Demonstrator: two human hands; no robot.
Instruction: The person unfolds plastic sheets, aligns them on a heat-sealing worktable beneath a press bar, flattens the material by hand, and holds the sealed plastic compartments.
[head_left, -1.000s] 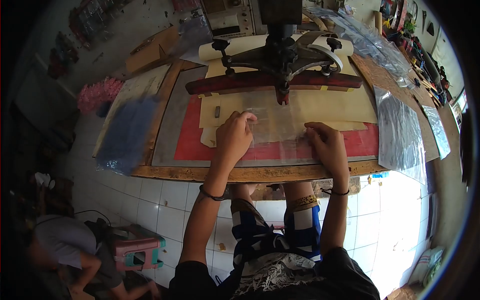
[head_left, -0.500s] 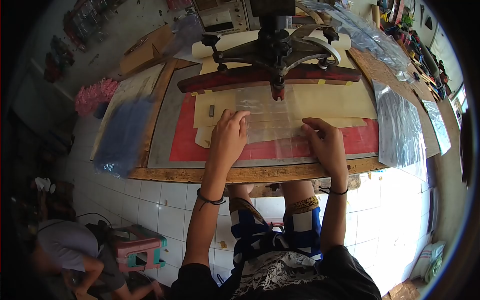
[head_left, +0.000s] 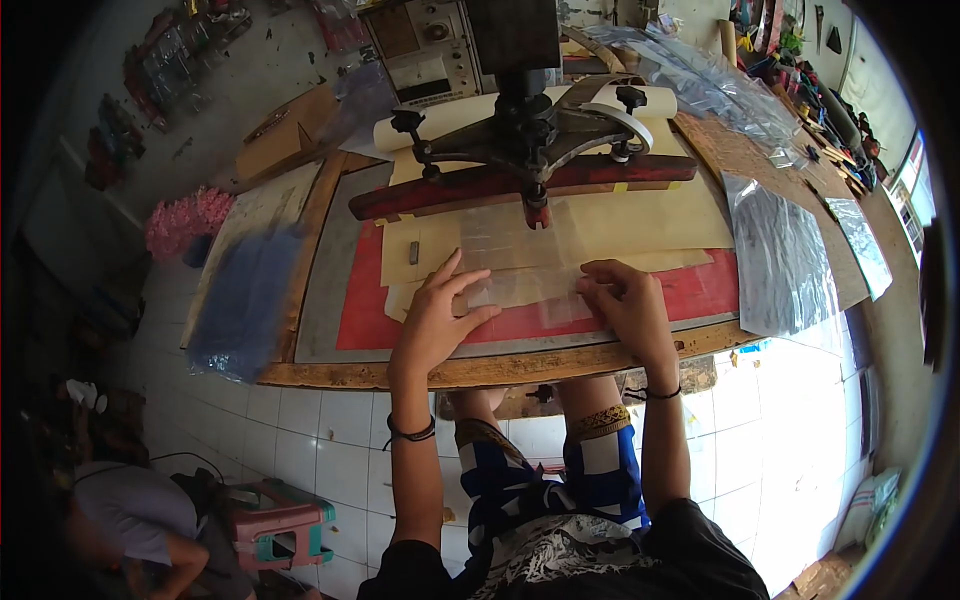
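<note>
A transparent plastic sheet (head_left: pixel 530 290) lies over the yellowish paper (head_left: pixel 640 222) and the red sheet (head_left: pixel 700 295) on the work table, under the press head. My left hand (head_left: pixel 435 318) rests at the plastic's left edge, its fingers spread and the thumb apart. On the opposite edge, my right hand (head_left: pixel 632 308) has its thumb and index finger pinched together on the plastic. Above both hands hangs the dark press head (head_left: pixel 530 150) with its long red bar (head_left: pixel 440 192). A small grey block (head_left: pixel 414 252) sits on the paper to the left.
Stacked plastic sheets lie at the right (head_left: pixel 785 255), and bluish plastic (head_left: pixel 245 300) hangs over the left side. The wooden table edge (head_left: pixel 500 371) runs before me. Behind the press stands a control box (head_left: pixel 420 45). Another person (head_left: pixel 150 510) bends beside a plastic stool (head_left: pixel 280 525).
My left hand has moved slightly down and left, and its fingers have spread. The right hand stays at the plastic's right edge. The whole view has shifted a little.
</note>
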